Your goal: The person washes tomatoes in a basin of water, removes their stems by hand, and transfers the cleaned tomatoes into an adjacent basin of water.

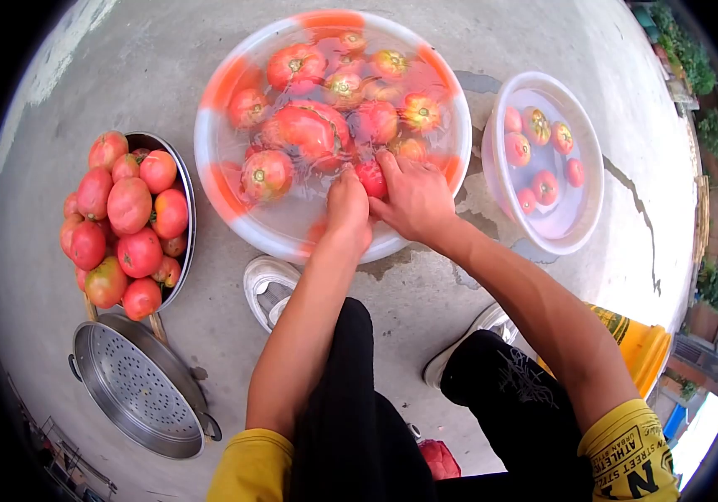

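Near the frame's upper centre, my left hand [350, 207] and right hand [414, 197] grip a small round red tomato [370, 178], best pressed lightly to avoid bruising, inside an orange-and-white plastic basin [206, 138].

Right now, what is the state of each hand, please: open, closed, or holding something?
Left hand: closed, holding one side of a small red tomato.
Right hand: closed, holding the same tomato from the other side.
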Available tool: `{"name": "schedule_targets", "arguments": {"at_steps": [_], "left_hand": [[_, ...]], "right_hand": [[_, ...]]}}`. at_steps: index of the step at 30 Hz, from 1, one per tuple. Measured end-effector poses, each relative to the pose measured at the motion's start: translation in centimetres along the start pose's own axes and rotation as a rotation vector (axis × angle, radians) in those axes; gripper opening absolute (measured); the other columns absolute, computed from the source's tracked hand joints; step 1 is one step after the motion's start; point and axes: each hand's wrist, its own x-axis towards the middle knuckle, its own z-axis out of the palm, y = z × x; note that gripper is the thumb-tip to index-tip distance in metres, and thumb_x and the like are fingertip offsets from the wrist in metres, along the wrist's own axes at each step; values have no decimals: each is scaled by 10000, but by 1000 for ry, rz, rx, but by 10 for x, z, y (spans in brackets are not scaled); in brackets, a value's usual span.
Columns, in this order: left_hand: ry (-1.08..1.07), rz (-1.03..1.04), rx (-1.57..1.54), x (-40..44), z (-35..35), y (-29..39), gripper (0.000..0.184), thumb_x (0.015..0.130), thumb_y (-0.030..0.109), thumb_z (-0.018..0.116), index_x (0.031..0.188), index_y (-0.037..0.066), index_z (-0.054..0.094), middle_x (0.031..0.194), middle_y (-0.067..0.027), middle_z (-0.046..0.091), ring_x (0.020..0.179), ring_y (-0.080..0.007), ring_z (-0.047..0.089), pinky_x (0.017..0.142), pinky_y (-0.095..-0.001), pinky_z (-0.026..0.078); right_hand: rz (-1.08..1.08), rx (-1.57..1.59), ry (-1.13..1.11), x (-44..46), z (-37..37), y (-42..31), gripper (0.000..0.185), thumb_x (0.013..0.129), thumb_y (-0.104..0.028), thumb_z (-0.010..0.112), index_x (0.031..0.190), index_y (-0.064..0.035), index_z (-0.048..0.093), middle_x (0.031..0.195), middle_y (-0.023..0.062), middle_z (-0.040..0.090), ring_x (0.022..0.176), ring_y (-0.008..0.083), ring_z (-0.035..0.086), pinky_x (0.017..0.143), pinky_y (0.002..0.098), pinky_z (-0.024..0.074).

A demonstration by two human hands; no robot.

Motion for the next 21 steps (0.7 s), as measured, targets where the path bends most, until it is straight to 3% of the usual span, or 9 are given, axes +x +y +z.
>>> {"name": "schedule_targets", "arguments": {"at_steps": [2, 6, 8, 9, 11, 15, 21], "left_hand": [[-39, 123, 243, 9, -9, -5, 411, 1025, 337, 416, 1134, -20, 590, 1124, -132, 630, 970, -208, 627, 846, -350, 504], [-117, 150, 199, -13, 3, 6, 404, 1034, 320, 392, 1181, -16, 562, 1177, -138, 607, 996, -215, 621, 850, -361, 506], [-215, 288, 88, -12, 4, 3, 417, 1043, 322, 374, 1207, -19, 549, 1187, -144, 606, 1009, -222, 619, 855, -368, 504], [-215, 287, 88, -11, 3, 4, 417, 1043, 322, 374, 1207, -19, 549, 1187, -144, 606, 1009, -222, 619, 855, -368, 504], [-84, 81, 86, -10, 2, 6, 432, 1046, 344, 378, 1221, -14, 545, 1190, -143, 606, 1027, -225, 615, 870, -367, 505], [1, -33, 54, -18, 7, 15, 430, 1046, 348, 376, 1224, -7, 542, 1182, -129, 610, 1032, -227, 617, 883, -375, 505], [-237, -11, -68, -4, -4, 9, 400, 1026, 352, 441, 1236, 28, 545, 1183, -116, 614, 1050, -231, 617, 888, -401, 509]], "right_hand": [[184, -34, -411, 9, -16, -10, 673, 830, -498, 628, 1292, -33, 475, 1097, 137, 646, 1021, 250, 648, 789, 413, 504], [248, -45, -444, 8, -13, -9, 682, 840, -525, 603, 1293, -32, 475, 1111, 132, 638, 1012, 252, 650, 789, 411, 505], [15, 2, 82, -2, 10, 3, 670, 833, -498, 629, 1289, -32, 476, 1131, 126, 625, 1002, 251, 653, 790, 410, 509], [15, 1, 82, -3, 6, 2, 670, 833, -498, 629, 1289, -32, 476, 1131, 126, 625, 1002, 251, 653, 790, 410, 509], [-67, 36, 48, -5, -4, 0, 660, 825, -468, 656, 1288, -34, 475, 1132, 118, 617, 1002, 244, 653, 793, 399, 514], [-93, 62, 29, -3, -2, 2, 655, 824, -455, 671, 1281, -25, 480, 1107, 115, 617, 985, 241, 655, 797, 396, 517], [190, 27, -312, 3, -7, -5, 658, 833, -473, 664, 1255, 4, 499, 1098, 120, 613, 1011, 267, 641, 821, 415, 514]]}}
